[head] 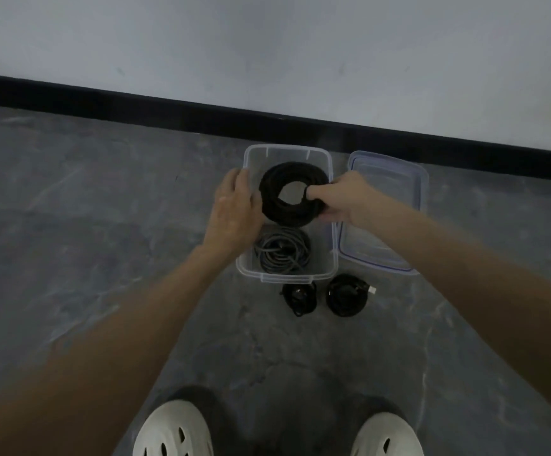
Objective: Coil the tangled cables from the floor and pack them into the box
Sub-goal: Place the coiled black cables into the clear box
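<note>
A clear plastic box (287,151) stands on the grey floor near the wall. My right hand (343,200) grips the right side of a large black cable coil (277,179), which is over the far half of the box. My left hand (234,209) lies with straight fingers against the coil's left side and the box's left wall. A grey cable coil (282,250) lies in the near half of the box. Two smaller black coils sit on the floor just in front of the box, one at the left (299,297) and one at the right (346,294).
The box's clear lid (382,212) with a blue rim lies on the floor right of the box. A black skirting board (169,110) runs along the white wall behind. My two white clogs (175,429) stand at the bottom edge.
</note>
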`<state>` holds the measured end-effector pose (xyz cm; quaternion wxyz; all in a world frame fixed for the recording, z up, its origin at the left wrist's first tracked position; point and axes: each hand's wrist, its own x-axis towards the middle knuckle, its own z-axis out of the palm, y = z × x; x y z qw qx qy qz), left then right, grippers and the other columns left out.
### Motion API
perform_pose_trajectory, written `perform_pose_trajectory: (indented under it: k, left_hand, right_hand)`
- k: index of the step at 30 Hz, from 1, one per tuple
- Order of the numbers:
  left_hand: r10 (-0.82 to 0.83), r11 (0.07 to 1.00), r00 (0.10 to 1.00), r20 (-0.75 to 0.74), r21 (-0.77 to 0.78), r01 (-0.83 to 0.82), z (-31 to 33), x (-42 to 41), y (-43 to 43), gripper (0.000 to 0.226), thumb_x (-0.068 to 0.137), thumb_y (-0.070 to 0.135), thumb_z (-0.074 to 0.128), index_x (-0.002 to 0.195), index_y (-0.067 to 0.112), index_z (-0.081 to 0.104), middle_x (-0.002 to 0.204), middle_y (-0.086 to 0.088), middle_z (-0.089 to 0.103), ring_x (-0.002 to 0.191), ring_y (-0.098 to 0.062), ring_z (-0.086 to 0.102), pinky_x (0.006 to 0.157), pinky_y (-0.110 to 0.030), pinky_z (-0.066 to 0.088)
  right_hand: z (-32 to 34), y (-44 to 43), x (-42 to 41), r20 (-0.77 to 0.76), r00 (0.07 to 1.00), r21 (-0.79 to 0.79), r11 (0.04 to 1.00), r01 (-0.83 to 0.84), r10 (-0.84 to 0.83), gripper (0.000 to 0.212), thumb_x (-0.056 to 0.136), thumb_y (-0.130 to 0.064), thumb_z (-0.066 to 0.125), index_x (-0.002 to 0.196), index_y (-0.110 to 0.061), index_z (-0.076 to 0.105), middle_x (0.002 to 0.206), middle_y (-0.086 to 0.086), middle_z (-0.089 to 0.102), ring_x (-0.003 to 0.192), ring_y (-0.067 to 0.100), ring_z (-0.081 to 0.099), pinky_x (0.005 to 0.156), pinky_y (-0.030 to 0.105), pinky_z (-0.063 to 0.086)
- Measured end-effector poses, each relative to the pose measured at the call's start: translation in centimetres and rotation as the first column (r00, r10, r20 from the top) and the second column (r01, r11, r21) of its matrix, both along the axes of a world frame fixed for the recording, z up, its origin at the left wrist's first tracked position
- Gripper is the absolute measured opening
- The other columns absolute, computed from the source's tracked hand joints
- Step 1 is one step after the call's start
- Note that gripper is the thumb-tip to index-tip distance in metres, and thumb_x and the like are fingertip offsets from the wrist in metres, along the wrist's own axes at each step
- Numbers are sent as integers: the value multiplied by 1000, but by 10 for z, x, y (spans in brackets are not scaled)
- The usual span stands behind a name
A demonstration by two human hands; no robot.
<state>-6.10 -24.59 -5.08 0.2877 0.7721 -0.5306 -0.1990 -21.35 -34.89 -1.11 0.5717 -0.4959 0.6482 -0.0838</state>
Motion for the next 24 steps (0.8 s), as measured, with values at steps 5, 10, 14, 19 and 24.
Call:
perform_pose_trajectory:
  k: [5, 10, 14, 19, 24]
  left_hand:
    - [-152, 951, 988, 11, 274, 143, -41, -3, 23, 83, 94, 15, 52, 151, -3, -5, 160, -23, -3, 149, -35, 3, 121, -38, 10]
    - [-171, 945, 984, -46, 274, 177, -44, -2, 31, 92, 87, 4, 54, 151, 1, -11, 162, -17, -8, 150, -29, 6, 116, -29, 17]
    - [-218, 932, 975, -50, 284, 224, -41, -2, 46, 93, 85, -1, 51, 152, 4, -12, 162, -13, -11, 148, -30, 13, 113, -39, 33]
    - [-197, 942, 980, -26, 272, 196, -43, -9, 72, 88, 88, -2, 47, 151, 5, -14, 162, -12, -11, 145, -32, 24, 106, -39, 40]
    - [-172, 958, 983, -60, 224, 181, -43, -17, 97, 87, 89, -3, 46, 152, 6, -12, 163, -11, -10, 144, -32, 27, 103, -38, 43]
  right_hand:
    - [-29, -9, 18, -18, 998, -52, 997, 52, -53, 23, 81, -5, 73, 86, -2, 50, 107, 24, 64, 91, 33, 69, 75, 46, 60]
    - [-40, 6, 32, -246, 963, -182, 971, -153, 105, 23, 87, -17, 68, 95, -5, 51, 97, 14, 59, 96, 30, 64, 83, 44, 57]
    - [-44, 10, 39, -170, 980, -50, 993, -111, 101, 26, 90, -12, 65, 109, 2, 53, 112, 21, 61, 99, 33, 65, 83, 43, 58]
    - [-56, 24, 34, -104, 991, 103, 992, -69, 80, 21, 88, -6, 65, 103, 2, 54, 117, 24, 60, 103, 35, 64, 83, 45, 57]
    - [-69, 38, 25, -51, 994, 163, 983, -83, 93, 19, 90, -8, 64, 81, -8, 47, 117, 22, 60, 106, 32, 63, 83, 41, 57]
